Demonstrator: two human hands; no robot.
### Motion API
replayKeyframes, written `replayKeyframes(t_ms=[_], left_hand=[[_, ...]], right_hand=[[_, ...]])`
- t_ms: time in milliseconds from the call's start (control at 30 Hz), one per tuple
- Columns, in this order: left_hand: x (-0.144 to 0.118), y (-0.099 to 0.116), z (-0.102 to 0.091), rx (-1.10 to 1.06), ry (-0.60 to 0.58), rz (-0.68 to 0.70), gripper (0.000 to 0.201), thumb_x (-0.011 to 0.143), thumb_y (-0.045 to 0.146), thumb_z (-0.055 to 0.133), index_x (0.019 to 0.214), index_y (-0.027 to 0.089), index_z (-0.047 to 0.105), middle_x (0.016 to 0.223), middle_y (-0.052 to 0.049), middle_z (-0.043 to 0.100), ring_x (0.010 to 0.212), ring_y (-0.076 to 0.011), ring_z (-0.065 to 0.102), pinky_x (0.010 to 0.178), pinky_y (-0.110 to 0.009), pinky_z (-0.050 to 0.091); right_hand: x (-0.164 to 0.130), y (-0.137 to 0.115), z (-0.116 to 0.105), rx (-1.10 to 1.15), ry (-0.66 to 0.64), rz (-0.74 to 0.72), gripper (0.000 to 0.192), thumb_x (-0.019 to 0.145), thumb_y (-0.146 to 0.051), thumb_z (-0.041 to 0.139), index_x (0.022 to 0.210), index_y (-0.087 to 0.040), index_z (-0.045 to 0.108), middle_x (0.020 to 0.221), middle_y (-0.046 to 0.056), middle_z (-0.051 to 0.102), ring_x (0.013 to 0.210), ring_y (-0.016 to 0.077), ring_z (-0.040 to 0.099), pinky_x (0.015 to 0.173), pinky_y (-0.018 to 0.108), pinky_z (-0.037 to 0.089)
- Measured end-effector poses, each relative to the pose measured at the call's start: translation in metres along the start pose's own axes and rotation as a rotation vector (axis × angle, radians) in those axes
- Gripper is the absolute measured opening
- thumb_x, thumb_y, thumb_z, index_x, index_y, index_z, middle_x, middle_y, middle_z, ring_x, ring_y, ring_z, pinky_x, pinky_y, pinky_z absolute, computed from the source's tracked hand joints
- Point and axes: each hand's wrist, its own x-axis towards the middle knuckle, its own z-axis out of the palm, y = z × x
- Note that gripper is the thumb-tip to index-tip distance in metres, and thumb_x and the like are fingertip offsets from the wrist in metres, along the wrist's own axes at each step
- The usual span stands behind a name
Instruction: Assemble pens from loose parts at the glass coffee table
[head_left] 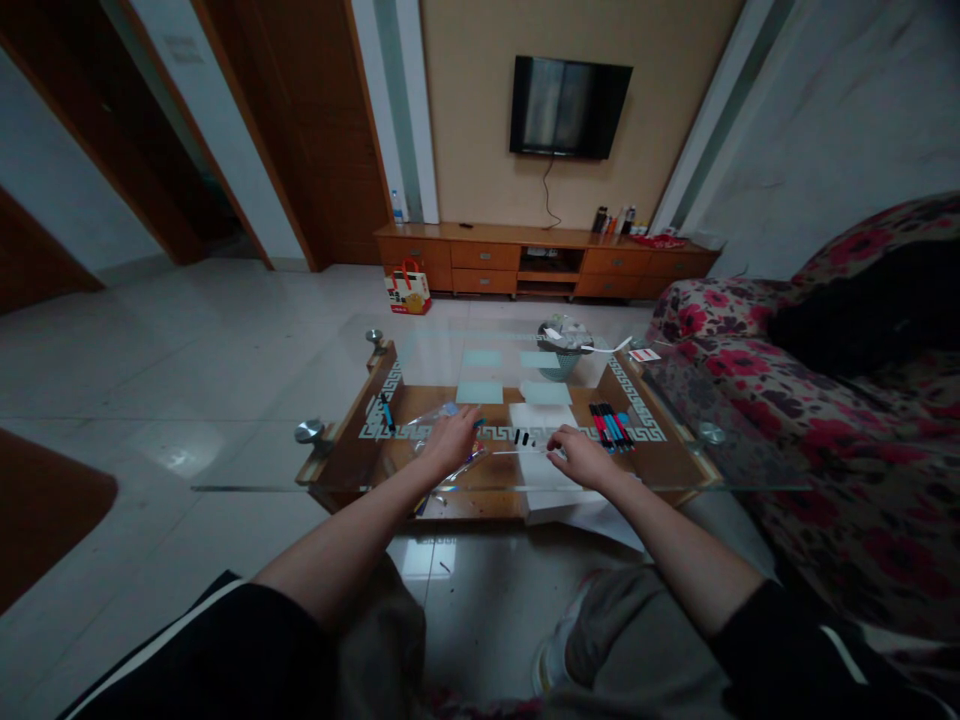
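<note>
My left hand (452,442) is closed over the glass table, with a small blue piece (478,423) showing at its fingertips. Beneath and beside that hand lie a clear plastic bag (433,414) and loose thin parts. My right hand (579,458) pinches near one end of a thin white stick (517,453), which points toward the left hand. Between the hands, a few short black pieces (523,437) rest in a row. Right of them is a row of red, blue and black pens (612,426). A blue pen (388,412) lies at the left.
Under the hands is a glass-topped coffee table (427,360) with metal knobs at its corners. White paper (544,475) shows near the right hand. A basket (559,362) stands beyond, a flowered sofa (750,340) at the right, and a gift bag (408,292) by the cabinet (480,258).
</note>
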Motion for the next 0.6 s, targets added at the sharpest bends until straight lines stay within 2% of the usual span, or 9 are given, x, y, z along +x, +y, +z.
replayKeyframes(t_ms=[167, 333, 500, 600], left_hand=[[0.002, -0.004, 0.008, -0.268, 0.079, -0.049, 0.017, 0.091, 0.023, 0.052, 0.104, 0.019, 0.063, 0.099, -0.007, 0.068, 0.091, -0.0212, 0.063, 0.084, -0.034, 0.048], [0.004, -0.006, 0.015, -0.537, 0.135, -0.192, 0.023, 0.088, 0.032, 0.057, 0.104, 0.016, 0.065, 0.091, -0.006, 0.07, 0.081, -0.0189, 0.066, 0.076, -0.03, 0.051], [0.001, -0.015, 0.021, -0.638, 0.088, -0.258, 0.039, 0.087, 0.034, 0.059, 0.122, 0.018, 0.059, 0.081, -0.002, 0.07, 0.073, -0.017, 0.066, 0.069, -0.027, 0.05], [-0.001, -0.021, 0.024, -0.584, 0.026, -0.254, 0.035, 0.086, 0.035, 0.058, 0.117, 0.019, 0.062, 0.078, -0.002, 0.069, 0.072, -0.0167, 0.065, 0.069, -0.027, 0.048]], right_hand=[[0.001, 0.003, -0.001, -0.032, 0.018, 0.066, 0.012, 0.09, -0.028, 0.059, 0.093, -0.018, 0.065, 0.101, 0.009, 0.064, 0.094, 0.0207, 0.061, 0.077, 0.027, 0.042], [0.002, 0.006, -0.002, -0.042, 0.028, 0.086, 0.013, 0.089, -0.028, 0.058, 0.096, -0.019, 0.064, 0.102, 0.008, 0.064, 0.095, 0.0212, 0.061, 0.077, 0.028, 0.042], [0.004, 0.001, -0.001, -0.032, 0.027, 0.077, 0.016, 0.09, -0.032, 0.058, 0.099, -0.019, 0.063, 0.103, 0.009, 0.063, 0.094, 0.0213, 0.06, 0.077, 0.029, 0.042], [0.006, -0.005, -0.001, -0.028, 0.029, 0.074, 0.018, 0.091, -0.034, 0.057, 0.101, -0.019, 0.062, 0.105, 0.009, 0.063, 0.095, 0.0213, 0.06, 0.077, 0.029, 0.042]])
